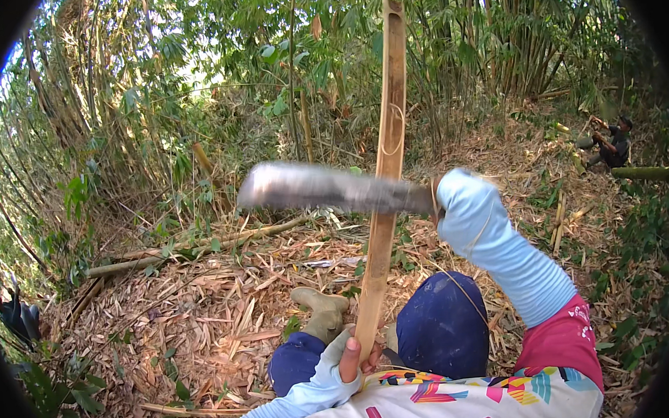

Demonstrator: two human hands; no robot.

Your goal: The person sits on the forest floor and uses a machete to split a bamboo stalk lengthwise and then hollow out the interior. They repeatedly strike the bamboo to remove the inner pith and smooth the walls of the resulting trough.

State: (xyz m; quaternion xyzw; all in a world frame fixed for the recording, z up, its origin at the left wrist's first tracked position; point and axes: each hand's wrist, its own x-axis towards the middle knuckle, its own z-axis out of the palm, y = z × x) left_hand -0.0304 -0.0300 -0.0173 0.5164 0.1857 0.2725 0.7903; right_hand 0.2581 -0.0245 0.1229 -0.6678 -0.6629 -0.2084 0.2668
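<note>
My left hand (342,363), in a light blue sleeve-glove, is closed round the lower end of a long split bamboo piece (386,206), which stands almost upright before me with its hollow inner face showing. A thin curl of fibre (393,133) hangs on its upper half. My right hand (460,201), also in light blue, grips the handle of a machete (310,189). The blade, smeared by motion, points left and crosses in front of the bamboo. From this view I cannot tell whether blade and bamboo touch.
Bamboo shavings (226,307) and dry leaves litter the ground. Cut poles (199,248) lie to the left. My knee (443,325) and boot (321,309) are close below the bamboo. At the far right, another person (614,146) sits near a green bamboo pole (642,173). Dense bamboo stands behind.
</note>
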